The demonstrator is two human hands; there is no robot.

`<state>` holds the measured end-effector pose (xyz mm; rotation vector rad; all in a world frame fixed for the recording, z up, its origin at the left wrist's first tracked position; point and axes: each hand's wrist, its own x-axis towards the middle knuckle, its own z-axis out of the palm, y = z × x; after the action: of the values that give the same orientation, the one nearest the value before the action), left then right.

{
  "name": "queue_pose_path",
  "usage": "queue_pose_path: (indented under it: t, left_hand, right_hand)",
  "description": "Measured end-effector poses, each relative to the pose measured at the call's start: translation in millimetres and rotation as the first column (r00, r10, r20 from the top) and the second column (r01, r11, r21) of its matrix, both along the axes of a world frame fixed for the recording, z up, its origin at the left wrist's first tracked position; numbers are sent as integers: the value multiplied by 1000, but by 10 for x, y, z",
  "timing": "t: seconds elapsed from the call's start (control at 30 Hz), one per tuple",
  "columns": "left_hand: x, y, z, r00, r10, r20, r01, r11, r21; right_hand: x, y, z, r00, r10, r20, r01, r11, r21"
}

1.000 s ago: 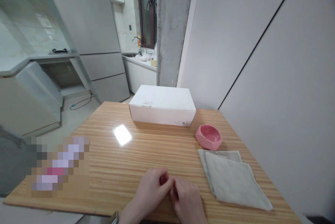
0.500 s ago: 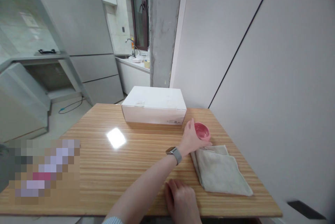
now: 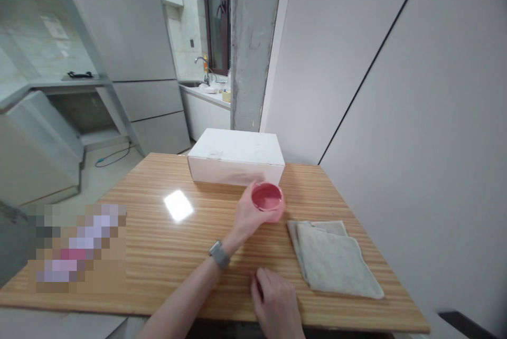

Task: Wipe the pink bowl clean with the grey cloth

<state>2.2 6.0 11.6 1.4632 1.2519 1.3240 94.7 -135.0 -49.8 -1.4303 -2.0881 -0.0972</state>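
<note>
Your left hand (image 3: 249, 215) has its grip part-open, thumb and fingers clamped round the left side of the pink bowl (image 3: 268, 197). Bowl's just before the white box (image 3: 237, 148), over the desk (image 3: 158, 260); can't tell if touching. Your right hand (image 3: 276, 299), loosely fisted, insides hidden, is near the front edge. Folded grey cloth (image 3: 336, 262) lies right.

The left wrist (image 3: 230, 245), at seven o'clock from the view's centre, carries a watch (image 3: 217, 251) with a rounded rectangular case, silver-toned edge and grey band. The left forearm (image 3: 180, 299) and right hand (image 3: 274, 299), at six o'clock, are bare.
</note>
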Motion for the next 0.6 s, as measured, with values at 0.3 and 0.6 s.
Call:
queue_pose_path:
  t: [0.3,0.6]
  left_hand:
    - [-1632,-16,-72,751,527,-399,-541,837,87]
    - [-1958,142,-313,737,566,-368,-576,812,95]
  right_hand:
    - [-22,-22,41,998,31,-47,-32,999,-13]
    - [452,113,297,949,-309,55,304,949,87]
